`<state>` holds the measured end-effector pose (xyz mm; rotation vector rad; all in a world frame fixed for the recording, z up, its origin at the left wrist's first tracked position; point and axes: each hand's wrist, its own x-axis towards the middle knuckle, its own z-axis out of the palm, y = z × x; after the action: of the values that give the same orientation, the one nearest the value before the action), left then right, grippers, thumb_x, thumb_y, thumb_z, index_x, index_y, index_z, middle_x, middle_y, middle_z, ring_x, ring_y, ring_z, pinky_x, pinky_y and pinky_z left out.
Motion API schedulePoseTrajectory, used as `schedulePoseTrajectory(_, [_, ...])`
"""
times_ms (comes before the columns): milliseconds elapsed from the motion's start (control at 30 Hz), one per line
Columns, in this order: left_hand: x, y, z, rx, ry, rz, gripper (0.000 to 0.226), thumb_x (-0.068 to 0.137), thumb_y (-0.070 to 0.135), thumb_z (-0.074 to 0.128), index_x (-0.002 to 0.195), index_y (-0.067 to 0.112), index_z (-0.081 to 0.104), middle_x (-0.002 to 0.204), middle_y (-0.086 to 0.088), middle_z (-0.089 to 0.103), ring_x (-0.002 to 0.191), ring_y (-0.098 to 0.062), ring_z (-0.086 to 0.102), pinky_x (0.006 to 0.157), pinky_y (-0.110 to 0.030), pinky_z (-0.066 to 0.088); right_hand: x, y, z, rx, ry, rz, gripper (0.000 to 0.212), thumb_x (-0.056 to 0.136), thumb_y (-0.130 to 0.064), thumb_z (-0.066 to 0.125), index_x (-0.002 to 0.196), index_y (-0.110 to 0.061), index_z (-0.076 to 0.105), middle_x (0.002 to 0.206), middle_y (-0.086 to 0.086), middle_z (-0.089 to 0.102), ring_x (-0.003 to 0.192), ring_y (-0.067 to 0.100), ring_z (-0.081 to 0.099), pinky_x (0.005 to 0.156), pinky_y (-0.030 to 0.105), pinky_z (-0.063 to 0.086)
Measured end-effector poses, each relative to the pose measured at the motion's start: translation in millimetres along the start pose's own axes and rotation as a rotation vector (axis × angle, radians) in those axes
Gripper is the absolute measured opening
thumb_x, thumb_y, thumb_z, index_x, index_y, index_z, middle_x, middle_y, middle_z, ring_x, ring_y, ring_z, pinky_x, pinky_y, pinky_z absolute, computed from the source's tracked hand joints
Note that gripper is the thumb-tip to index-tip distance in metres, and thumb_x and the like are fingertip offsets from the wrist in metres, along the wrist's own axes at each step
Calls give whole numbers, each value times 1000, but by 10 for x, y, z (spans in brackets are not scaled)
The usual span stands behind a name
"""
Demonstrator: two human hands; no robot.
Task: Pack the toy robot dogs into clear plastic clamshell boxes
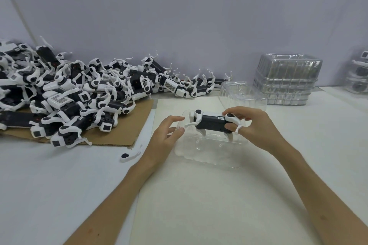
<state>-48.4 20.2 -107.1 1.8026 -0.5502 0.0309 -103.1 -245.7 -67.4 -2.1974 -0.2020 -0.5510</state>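
Head view: right hand (256, 127) fingers pinch the toy robot dog (211, 123) in the clamshell box (207, 155); left hand (165, 135) fingers spread at its left edge; open desk (199, 205) below them.

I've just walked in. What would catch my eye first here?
A big heap of black-and-white toy robot dogs sprawls at the left. In the middle, the right hand holds one dog at a clear clamshell box. Stacked clear boxes stand behind, to the right.
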Motion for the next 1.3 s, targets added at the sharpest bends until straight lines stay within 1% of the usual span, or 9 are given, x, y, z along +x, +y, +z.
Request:
schedulePoseTrajectory(133, [-14, 35, -1, 31, 88, 119, 30, 88, 31, 59, 117, 29, 64, 132, 14, 60, 123, -4, 57, 99, -21, 45, 4, -11, -55, -35, -58, 6, 35, 81, -3, 79, 105, -28, 76, 93, -21, 73, 88, 2, 65, 83, 13, 42])
schedulePoseTrajectory(267, [-18, 42, 45, 109, 127, 257, 24, 89, 12, 57, 101, 21, 75, 122, 13, 68, 122, -2, 58, 103, -22, 45, -5, -21, -90, -39, -82, 26, 34, 81, -5, 79, 107, -28, 75, 97, -14, 74, 94, 8, 67, 92, 32, 45])
schedulePoseTrajectory(367, [-10, 2, 62, 158, 101, 254, 27, 94, 3, 57, 105, 16, 78, 119, 8, 72, 125, -2, 57, 109, -23, 41, -3, -29, -137, -38, -111, 27, 33, 81, -7, 81, 106, -27, 75, 96, -12, 76, 93, 7, 67, 94, 36, 47])
schedulePoseTrajectory(567, [-1, 10, 90, 246, 83, 264, 34, 92, 17, 46, 109, 15, 75, 117, 12, 68, 119, -9, 58, 104, -32, 44, -15, -29, -136, -73, -115, 17, 31, 78, -9, 83, 102, -28, 74, 92, -8, 74, 90, 3, 63, 87, 20, 45])
schedulePoseTrajectory(633, [-11, 15, 106, 259, 69, 257, 35, 94, 19, 43, 118, 22, 68, 119, 16, 65, 119, -7, 57, 102, -32, 45, -19, -36, -123, -102, -110, 8, 31, 79, -9, 82, 100, -29, 73, 90, -7, 73, 89, 2, 62, 79, 8, 42])
schedulePoseTrajectory(767, [-28, 34, 118, 191, 74, 237, 31, 96, 20, 43, 122, 37, 49, 116, 19, 67, 117, -7, 59, 100, -32, 44, -19, -53, -103, -191, -119, 20, 28, 79, -10, 82, 99, -29, 73, 85, -9, 70, 86, -4, 60, 70, 2, 40])
schedulePoseTrajectory(1033, [-11, 50, 124, 250, 71, 251, 23, 95, 22, 45, 100, 24, 68, 115, 18, 66, 116, -6, 57, 93, -16, 39, -16, -22, -128, -116, -140, 64, 32, 79, -9, 83, 103, -30, 76, 98, -10, 75, 94, -1, 62, 78, 8, 41])
schedulePoseTrajectory(1200, [-3, 50, 122, 240, 74, 244, 24, 94, 20, 48, 99, 18, 71, 113, 15, 67, 116, -9, 57, 93, -16, 38, 0, 17, -256, 57, -262, 111, 54, 83, 13, 64, 115, -30, 70, 114, -10, 73, 113, -1, 62, 94, 20, 45])
schedulePoseTrajectory(1300, [-1, 61, 110, 223, 61, 232, 27, 92, 19, 47, 99, 17, 73, 114, 12, 67, 117, -11, 55, 95, -16, 37, 12, 32, -276, 231, -170, 173, 52, 87, 18, 54, 112, -24, 71, 117, -12, 73, 119, 2, 62, 101, 23, 47])
